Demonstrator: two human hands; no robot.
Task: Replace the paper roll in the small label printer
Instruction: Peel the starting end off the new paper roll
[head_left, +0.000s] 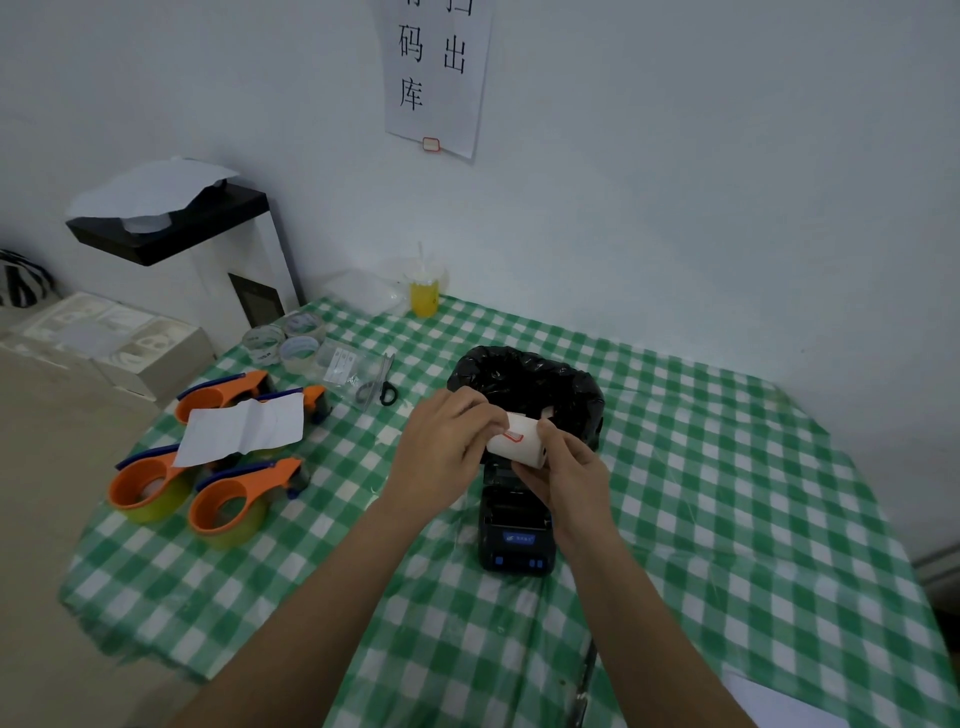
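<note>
Both hands, left hand (447, 441) and right hand (563, 467), grip the white paper label roll (519, 441) above the open small black label printer (517, 525) on the bench; judged next: freeing its leading edge, then seating it.

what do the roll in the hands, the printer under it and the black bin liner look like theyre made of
Roll: matte white paper, wound layers showing at its end. Printer: black, likely hard plastic, moulded body with blue buttons. Bin liner: thin glossy plastic film, crinkled with shiny highlights.
</note>
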